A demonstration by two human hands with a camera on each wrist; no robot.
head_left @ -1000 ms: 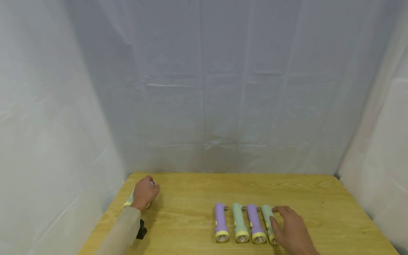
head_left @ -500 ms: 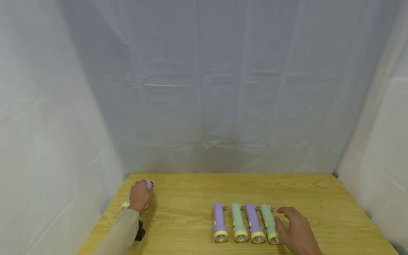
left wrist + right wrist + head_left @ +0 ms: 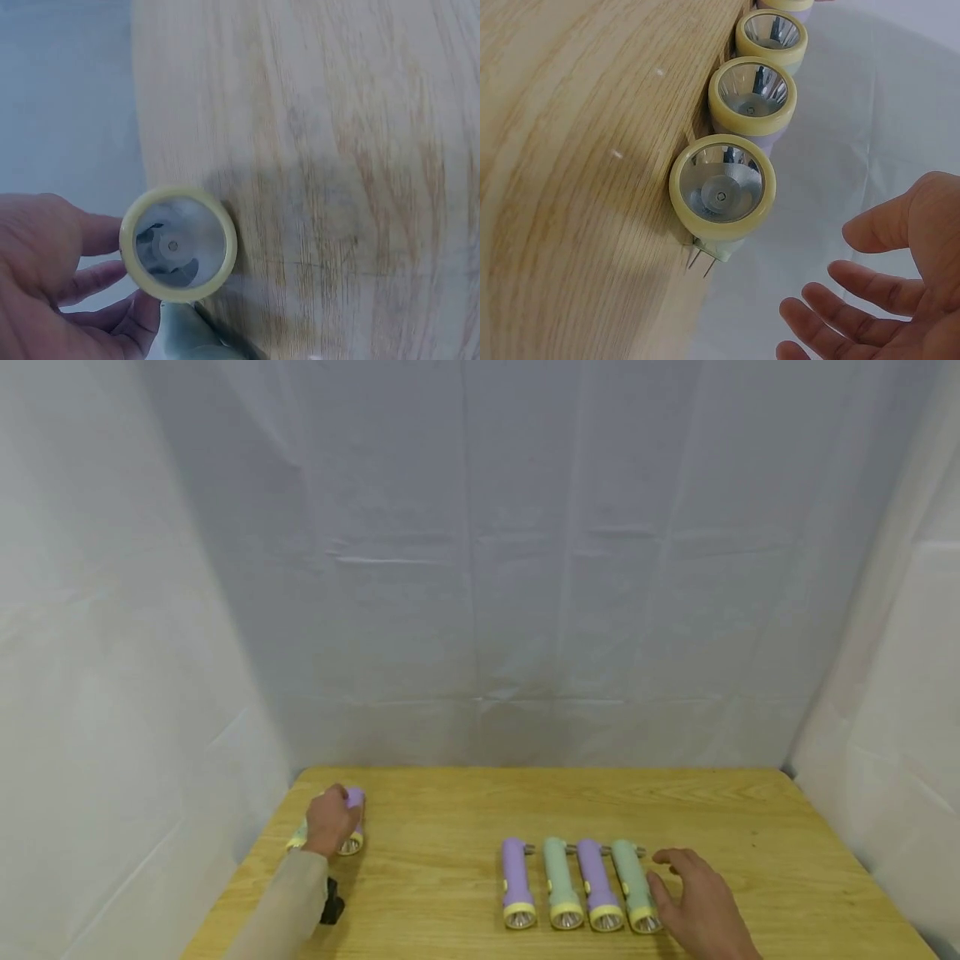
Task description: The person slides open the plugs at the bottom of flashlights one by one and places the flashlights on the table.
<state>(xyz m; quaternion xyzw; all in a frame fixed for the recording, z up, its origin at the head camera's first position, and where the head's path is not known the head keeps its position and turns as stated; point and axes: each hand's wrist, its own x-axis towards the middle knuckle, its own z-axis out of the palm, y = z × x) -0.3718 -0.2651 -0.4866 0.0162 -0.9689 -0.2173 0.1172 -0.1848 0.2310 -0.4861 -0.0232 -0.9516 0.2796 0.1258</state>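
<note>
At the table's far left, my left hand [image 3: 330, 821] is over a purple flashlight [image 3: 356, 800] with a yellow rim, its thumb and fingers loosely spread at the body. Beside it, a green flashlight [image 3: 297, 838] is mostly hidden by that hand. The left wrist view shows the purple one's yellow rim [image 3: 231, 244] head-on, covering some fingertips. On the right, my right hand [image 3: 703, 902] hovers with parted, bent fingers, just right of a green flashlight [image 3: 632, 877]. In the right wrist view, its fingers [image 3: 877, 292] stand apart from the nearest lens [image 3: 724, 187].
Left of that green flashlight lie another purple one [image 3: 594, 872], a green one [image 3: 558, 870] and a purple one [image 3: 515, 872], in a row with lenses toward me. Metal prongs stick out from their sides. White sheeting [image 3: 480, 610] encloses the wooden table [image 3: 420, 893] behind and on both sides.
My left hand has shifted slightly left, its grip loosened, uncovering more of the purple flashlight. My right hand has drawn off the rightmost green flashlight to the right.
</note>
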